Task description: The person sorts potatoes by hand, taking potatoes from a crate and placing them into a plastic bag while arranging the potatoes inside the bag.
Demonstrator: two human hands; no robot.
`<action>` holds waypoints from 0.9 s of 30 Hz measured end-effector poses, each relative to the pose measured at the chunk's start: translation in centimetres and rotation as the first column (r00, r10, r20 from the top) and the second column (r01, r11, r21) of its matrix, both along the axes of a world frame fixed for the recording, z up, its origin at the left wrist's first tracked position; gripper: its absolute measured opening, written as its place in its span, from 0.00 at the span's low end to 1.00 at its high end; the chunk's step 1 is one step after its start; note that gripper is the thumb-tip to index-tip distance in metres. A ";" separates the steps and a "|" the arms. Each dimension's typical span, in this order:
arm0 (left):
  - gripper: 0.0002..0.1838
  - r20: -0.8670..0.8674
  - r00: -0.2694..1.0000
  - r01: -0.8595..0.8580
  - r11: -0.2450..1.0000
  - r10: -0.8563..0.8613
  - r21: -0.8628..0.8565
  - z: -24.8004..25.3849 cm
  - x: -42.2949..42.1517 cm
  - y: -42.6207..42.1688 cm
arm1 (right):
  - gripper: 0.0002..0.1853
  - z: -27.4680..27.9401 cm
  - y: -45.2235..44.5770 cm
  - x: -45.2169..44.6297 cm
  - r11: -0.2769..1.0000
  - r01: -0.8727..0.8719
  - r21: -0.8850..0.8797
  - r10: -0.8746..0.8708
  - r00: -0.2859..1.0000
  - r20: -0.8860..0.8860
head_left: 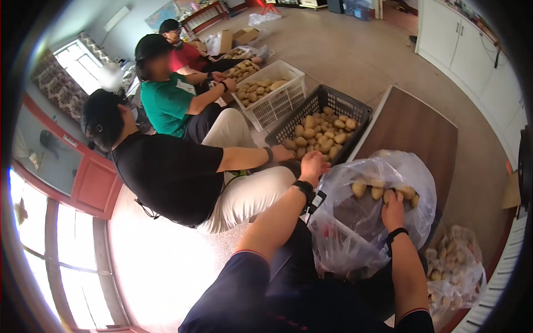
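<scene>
My left hand (315,166) is at the near edge of a black crate (347,102) of potatoes (321,130), beside the rim of a clear plastic bag (338,227). Its fingers are bent, and whether they hold anything is too small to tell. Inside the open bag, my right hand (393,211) has its fingers on a potato, with more potatoes (360,190) lying in a row beside it. The bag rests in front of me, against a brown board (408,130).
Beside me on the left sits a person in black (166,172), one hand at the crate. Beyond are a person in green (166,108), one in red (186,55) and a white crate (277,108) of potatoes. Another potato bag (455,266) lies at the lower right.
</scene>
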State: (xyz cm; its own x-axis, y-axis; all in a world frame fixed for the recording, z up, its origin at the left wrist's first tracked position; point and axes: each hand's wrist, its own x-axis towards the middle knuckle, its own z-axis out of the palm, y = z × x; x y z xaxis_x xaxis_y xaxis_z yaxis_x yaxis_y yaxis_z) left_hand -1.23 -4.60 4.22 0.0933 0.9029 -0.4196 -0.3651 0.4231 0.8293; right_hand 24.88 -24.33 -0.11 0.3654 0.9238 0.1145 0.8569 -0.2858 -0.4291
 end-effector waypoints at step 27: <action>0.18 -0.260 0.689 0.705 0.709 -0.676 0.024 2.3 3.4 -6.4 | 0.18 2.5 0.1 -2.1 0.992 -0.049 -0.118 -0.118 -0.002 -0.993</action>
